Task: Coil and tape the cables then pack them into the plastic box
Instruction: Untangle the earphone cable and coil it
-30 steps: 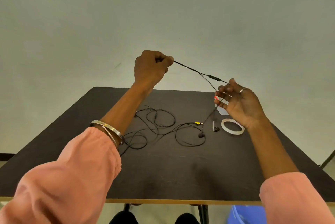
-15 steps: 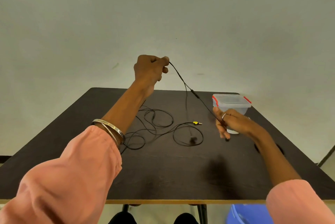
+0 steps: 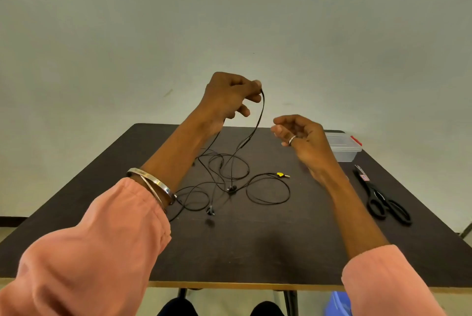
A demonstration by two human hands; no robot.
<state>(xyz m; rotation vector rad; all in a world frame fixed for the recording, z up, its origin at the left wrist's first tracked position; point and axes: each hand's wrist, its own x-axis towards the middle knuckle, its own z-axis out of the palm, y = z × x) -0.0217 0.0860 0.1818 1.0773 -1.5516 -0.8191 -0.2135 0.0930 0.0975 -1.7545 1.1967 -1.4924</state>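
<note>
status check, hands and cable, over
Left hand pinches earphone cable up high, rest tangled on table. Right hand free, fingers loosely curled. Plastic box closed, far right. Nothing blocking.

- No words or numbers can be read anywhere.
- The scissors point(image 3: 382, 198) have a small red and white label near the blades — its marks are too tiny and blurry to read.

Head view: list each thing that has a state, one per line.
earphone cable: uncoiled, one end lifted, rest tangled loose on table
left hand: raised, pinching the cable
right hand: loosely curled, holding nothing
plastic box: lid on, red clip showing
scissors: closed, lying flat
table: bears everything
</note>
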